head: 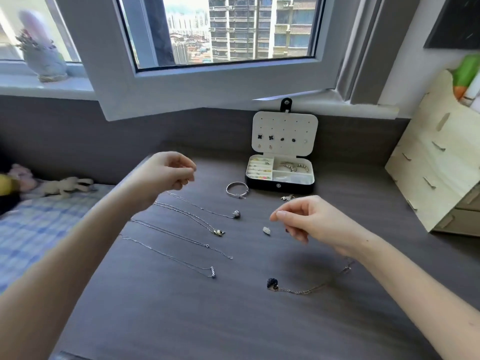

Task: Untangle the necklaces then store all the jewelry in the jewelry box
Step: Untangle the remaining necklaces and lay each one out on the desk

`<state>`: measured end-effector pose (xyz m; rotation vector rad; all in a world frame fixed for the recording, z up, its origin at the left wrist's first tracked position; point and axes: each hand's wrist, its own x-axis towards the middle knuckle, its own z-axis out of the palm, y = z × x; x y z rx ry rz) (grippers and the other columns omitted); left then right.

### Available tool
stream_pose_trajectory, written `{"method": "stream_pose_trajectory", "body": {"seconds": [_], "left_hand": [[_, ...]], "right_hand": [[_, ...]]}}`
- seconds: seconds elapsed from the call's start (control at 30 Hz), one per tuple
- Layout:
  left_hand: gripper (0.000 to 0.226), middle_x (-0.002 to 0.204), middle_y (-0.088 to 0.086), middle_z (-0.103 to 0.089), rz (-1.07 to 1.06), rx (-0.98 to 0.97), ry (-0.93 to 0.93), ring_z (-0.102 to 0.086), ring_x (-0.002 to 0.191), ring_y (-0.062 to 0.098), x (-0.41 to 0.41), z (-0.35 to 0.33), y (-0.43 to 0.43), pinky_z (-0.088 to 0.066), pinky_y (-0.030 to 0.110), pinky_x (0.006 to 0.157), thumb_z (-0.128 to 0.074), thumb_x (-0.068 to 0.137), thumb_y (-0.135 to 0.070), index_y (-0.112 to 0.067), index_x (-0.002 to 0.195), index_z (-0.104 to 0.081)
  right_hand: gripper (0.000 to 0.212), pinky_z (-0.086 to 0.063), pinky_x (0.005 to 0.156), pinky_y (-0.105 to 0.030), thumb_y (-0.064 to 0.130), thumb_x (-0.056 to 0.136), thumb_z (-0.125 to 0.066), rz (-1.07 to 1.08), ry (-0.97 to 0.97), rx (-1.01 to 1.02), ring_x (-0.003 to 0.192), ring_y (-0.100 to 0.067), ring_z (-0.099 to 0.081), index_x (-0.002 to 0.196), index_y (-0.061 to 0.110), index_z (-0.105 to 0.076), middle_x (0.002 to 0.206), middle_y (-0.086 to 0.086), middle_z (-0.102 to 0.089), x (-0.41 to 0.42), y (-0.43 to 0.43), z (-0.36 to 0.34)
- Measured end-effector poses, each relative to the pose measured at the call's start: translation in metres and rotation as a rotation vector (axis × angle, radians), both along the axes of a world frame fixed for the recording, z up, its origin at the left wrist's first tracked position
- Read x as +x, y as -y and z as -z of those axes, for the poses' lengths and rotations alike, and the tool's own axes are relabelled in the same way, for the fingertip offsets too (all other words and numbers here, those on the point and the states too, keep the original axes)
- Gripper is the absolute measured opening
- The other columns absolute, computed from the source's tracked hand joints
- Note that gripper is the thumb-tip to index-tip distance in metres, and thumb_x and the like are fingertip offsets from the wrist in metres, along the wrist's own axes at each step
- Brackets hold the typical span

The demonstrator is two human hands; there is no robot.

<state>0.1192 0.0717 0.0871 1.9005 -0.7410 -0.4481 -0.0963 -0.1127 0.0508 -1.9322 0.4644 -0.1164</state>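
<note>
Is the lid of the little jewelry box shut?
No, the jewelry box stands open, its lid propped upright with earrings pinned on it and the compartments below in plain sight.

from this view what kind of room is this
Most likely a bedroom in a high-rise flat: a dark desk stands beside a bed with a checked blue sheet and soft toys, and the window looks out on tall apartment blocks.

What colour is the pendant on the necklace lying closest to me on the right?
Dark blue, almost navy; the pendant shows best in the head view.
</note>
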Motion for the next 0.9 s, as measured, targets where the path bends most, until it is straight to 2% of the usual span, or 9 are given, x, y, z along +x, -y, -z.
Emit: {"method": "stream_pose_trajectory", "body": {"seconds": [0.1,0.17,0.23,0.37,0.5,0.6,0.77,0.9], "left_hand": [[0.016,0.071,0.006,-0.056,-0.061,0.156,-0.004,-0.049,0.062,0.015,0.031,0.014,-0.002,-0.043,0.019,0.057,-0.055,0.086,0.006,-0.007,0.080,-0.061],[0.019,0.070,0.007,-0.055,-0.111,0.207,0.013,-0.048,0.061,0.015,0.049,0.025,0.001,-0.041,0.022,0.057,-0.054,0.086,0.007,-0.008,0.077,-0.060],[0.020,0.070,0.008,-0.056,-0.169,0.240,0.051,-0.048,0.060,0.016,0.065,0.037,0.004,-0.040,0.023,0.056,-0.053,0.085,0.006,-0.010,0.074,-0.059],[0.017,0.078,0.008,-0.061,-0.263,0.303,0.195,-0.053,0.068,0.024,0.081,0.053,0.014,-0.038,0.022,0.053,-0.051,0.083,0.001,-0.011,0.079,-0.062],[0.021,0.091,0.009,-0.068,-0.265,0.381,0.319,-0.062,0.090,0.027,0.089,0.063,0.020,-0.043,0.025,0.070,-0.051,0.081,-0.001,-0.014,0.081,-0.067],[0.020,0.091,0.008,-0.069,-0.252,0.448,0.372,-0.061,0.095,0.026,0.094,0.068,0.021,-0.039,0.022,0.070,-0.053,0.082,-0.001,-0.013,0.084,-0.069],[0.022,0.112,0.013,-0.059,-0.229,0.566,0.573,-0.053,0.105,0.031,0.093,0.070,0.020,-0.039,0.030,0.085,-0.060,0.084,-0.013,-0.016,0.105,-0.066],[0.019,0.100,0.012,-0.057,-0.154,0.390,0.726,-0.053,0.098,0.031,0.051,0.061,0.027,-0.037,0.031,0.078,-0.060,0.084,-0.010,-0.012,0.101,-0.069]], "right_hand": [[0.014,-0.041,0.045,-0.023,0.015,0.093,-0.055,0.036,-0.005,-0.188,0.043,-0.008,-0.045,0.092,0.011,-0.069,0.058,-0.001,-0.055,0.029,-0.002,0.003],[0.016,-0.043,0.048,-0.021,0.012,0.092,-0.054,0.065,0.014,-0.316,0.043,-0.004,-0.048,0.092,0.010,-0.070,0.057,0.002,-0.057,0.051,-0.004,0.010],[0.017,-0.045,0.057,-0.022,0.011,0.090,-0.054,0.089,0.022,-0.462,0.054,-0.008,-0.053,0.092,0.007,-0.071,0.062,0.003,-0.060,0.070,-0.008,0.017],[0.019,-0.045,0.075,-0.030,0.016,0.089,-0.054,0.116,-0.030,-0.747,0.090,-0.022,-0.062,0.091,0.012,-0.072,0.092,-0.003,-0.071,0.094,-0.011,0.030],[0.019,-0.045,0.077,-0.032,0.026,0.092,-0.051,0.106,-0.084,-0.939,0.101,-0.024,-0.060,0.099,0.021,-0.068,0.104,0.001,-0.068,0.099,-0.011,0.038],[0.019,-0.043,0.076,-0.030,0.031,0.093,-0.050,0.098,-0.071,-1.004,0.102,-0.023,-0.060,0.100,0.024,-0.066,0.104,0.004,-0.068,0.096,-0.011,0.038],[0.025,-0.041,0.076,-0.028,0.036,0.094,-0.049,0.088,-0.034,-1.053,0.105,-0.019,-0.058,0.112,0.027,-0.064,0.110,0.006,-0.065,0.071,-0.007,0.028],[0.020,-0.043,0.076,-0.027,0.034,0.093,-0.052,0.103,-0.052,-0.987,0.098,-0.014,-0.059,0.105,0.029,-0.068,0.102,0.011,-0.066,0.028,0.001,0.018]]}}
